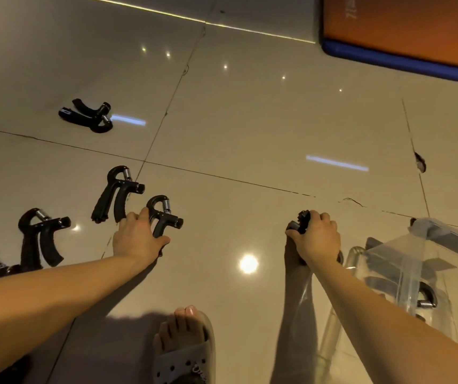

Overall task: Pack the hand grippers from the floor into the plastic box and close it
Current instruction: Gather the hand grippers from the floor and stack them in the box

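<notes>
Glossy tiled floor. My left hand curls round handles of hand gripper. My right hand clasps second gripper, with clear plastic box just to its right. Loose gripper lies just beyond left hand, another gripper to its left. Sandalled foot sits between my forearms.

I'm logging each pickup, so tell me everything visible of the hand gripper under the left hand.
The hand gripper is black, apparently plastic, with an arched top, a silver coil spring and a knob jutting right. It appears to lie flat on the glossy tiled floor, arch pointing away from the person. The left hand grips its handles, hiding most of them.
</notes>
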The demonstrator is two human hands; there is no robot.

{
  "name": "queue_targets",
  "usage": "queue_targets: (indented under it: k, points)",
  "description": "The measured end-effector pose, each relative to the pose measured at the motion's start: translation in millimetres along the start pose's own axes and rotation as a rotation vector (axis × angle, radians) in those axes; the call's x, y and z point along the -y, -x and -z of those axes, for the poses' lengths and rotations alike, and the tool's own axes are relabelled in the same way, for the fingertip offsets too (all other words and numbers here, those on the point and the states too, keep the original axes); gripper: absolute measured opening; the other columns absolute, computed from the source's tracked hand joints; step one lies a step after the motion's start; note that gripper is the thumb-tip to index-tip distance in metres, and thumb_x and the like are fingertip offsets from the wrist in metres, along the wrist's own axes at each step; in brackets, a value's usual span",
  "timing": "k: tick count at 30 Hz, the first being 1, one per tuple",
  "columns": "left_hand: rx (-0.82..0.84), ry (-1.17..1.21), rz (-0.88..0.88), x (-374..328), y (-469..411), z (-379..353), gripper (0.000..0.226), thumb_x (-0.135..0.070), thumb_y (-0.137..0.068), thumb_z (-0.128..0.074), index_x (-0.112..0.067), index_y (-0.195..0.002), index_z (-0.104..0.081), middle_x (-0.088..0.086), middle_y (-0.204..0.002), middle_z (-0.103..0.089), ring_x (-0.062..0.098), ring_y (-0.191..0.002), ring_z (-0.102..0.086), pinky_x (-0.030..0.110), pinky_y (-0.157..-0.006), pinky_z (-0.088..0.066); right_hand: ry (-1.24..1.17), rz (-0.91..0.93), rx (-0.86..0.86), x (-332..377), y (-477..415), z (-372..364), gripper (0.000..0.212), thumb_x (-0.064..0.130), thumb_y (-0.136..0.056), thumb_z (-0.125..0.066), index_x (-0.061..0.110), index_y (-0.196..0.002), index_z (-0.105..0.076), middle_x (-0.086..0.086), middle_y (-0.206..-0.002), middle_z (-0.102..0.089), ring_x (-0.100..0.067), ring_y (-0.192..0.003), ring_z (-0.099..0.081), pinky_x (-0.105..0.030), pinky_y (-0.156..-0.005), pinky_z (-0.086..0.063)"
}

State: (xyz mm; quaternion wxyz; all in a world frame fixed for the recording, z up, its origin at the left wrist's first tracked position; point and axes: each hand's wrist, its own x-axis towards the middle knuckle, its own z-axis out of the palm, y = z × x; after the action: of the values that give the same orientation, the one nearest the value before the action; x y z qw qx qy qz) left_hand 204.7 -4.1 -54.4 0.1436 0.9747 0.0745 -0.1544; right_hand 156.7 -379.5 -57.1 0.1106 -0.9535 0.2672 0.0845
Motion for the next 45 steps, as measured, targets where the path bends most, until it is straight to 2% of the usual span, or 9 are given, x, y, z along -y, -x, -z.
queue_targets:
  k: [7,11,14,21,26,30,34,36,45]
  points:
    - [0.073,0.137,-0.095,-29,1,-7,0.052,-0.029,-0.072,-0.085,-0.013,-0.116,-0.062,0.008,-0.101,-0.045,0.033,-0.101,-0.051,0.040,-0.084,-0.048,-0.043,0.065,0.067,8,19,-2,0.068,0.058,-0.076,-0.077,0.014,-0.124,-0.058,-0.005,-0.114,-0.055,-0.027,-0.108,-0.053,-0.036,-0.073,-0.045]
    - [0.117,0.255,-0.186,-47,16,-6,0.050,-0.022,-0.072,-0.084,-0.018,-0.118,-0.065,0.008,-0.104,-0.053,0.029,-0.096,-0.056,0.037,-0.082,-0.050,-0.110,0.072,0.067,11,32,2,0.062,0.061,-0.074,-0.077,0.015,-0.112,-0.062,-0.003,-0.104,-0.054,-0.023,-0.084,-0.057,-0.033,-0.065,-0.045]
    - [0.152,0.381,-0.246,-65,33,1,0.035,-0.016,-0.073,-0.080,-0.022,-0.105,-0.067,0.001,-0.090,-0.065,0.021,-0.082,-0.063,0.037,-0.072,-0.055,-0.195,0.096,0.038,15,41,19,0.057,0.060,-0.074,-0.077,0.015,-0.107,-0.063,-0.002,-0.100,-0.054,-0.022,-0.076,-0.056,-0.031,-0.063,-0.043]
    - [0.160,0.511,-0.470,-145,81,60,0.042,-0.015,-0.074,-0.080,-0.029,-0.112,-0.067,0.001,-0.084,-0.072,0.018,-0.072,-0.069,0.037,-0.065,-0.060,-0.297,0.132,-0.074,3,62,124,0.052,0.060,-0.074,-0.079,0.017,-0.100,-0.064,-0.001,-0.096,-0.059,-0.021,-0.080,-0.057,-0.033,-0.064,-0.045]
    - [0.147,0.463,-0.684,-205,121,127,0.043,-0.022,-0.075,-0.079,-0.028,-0.116,-0.067,0.005,-0.095,-0.072,0.026,-0.088,-0.068,0.050,-0.083,-0.058,-0.328,0.092,-0.182,-28,89,222,0.046,0.059,-0.072,-0.081,0.020,-0.089,-0.064,0.003,-0.080,-0.067,-0.018,-0.075,-0.065,-0.039,-0.066,-0.057]
    - [0.151,0.377,-0.825,-248,164,173,0.040,-0.025,-0.073,-0.080,-0.022,-0.111,-0.068,0.003,-0.092,-0.072,0.023,-0.085,-0.069,0.049,-0.081,-0.059,-0.261,0.057,-0.202,-71,117,292,0.049,0.058,-0.072,-0.082,0.020,-0.099,-0.065,0.004,-0.086,-0.068,-0.016,-0.077,-0.065,-0.041,-0.070,-0.059]
    - [0.191,0.277,-0.960,-290,201,195,0.049,-0.027,-0.072,-0.085,-0.028,-0.114,-0.061,-0.010,-0.099,-0.068,0.009,-0.088,-0.066,0.029,-0.080,-0.058,-0.153,0.035,-0.173,-120,141,326,0.060,0.060,-0.070,-0.082,0.022,-0.113,-0.066,0.005,-0.102,-0.071,-0.017,-0.087,-0.066,-0.041,-0.080,-0.059]
    - [0.226,0.246,-1.008,-308,218,191,0.052,-0.026,-0.072,-0.087,-0.030,-0.115,-0.058,-0.012,-0.101,-0.066,0.007,-0.089,-0.066,0.023,-0.079,-0.056,-0.144,0.031,-0.165,-144,150,334,0.061,0.058,-0.071,-0.082,0.021,-0.117,-0.066,0.005,-0.103,-0.070,-0.017,-0.088,-0.066,-0.039,-0.081,-0.058]
    - [0.508,0.034,-1.135,-357,248,97,0.049,-0.022,-0.074,-0.085,-0.029,-0.117,-0.061,-0.013,-0.106,-0.068,0.004,-0.099,-0.066,0.027,-0.093,-0.056,-0.087,0.048,-0.104,-241,165,313,0.056,0.060,-0.071,-0.082,0.020,-0.106,-0.067,0.004,-0.093,-0.069,-0.018,-0.083,-0.064,-0.035,-0.075,-0.056]
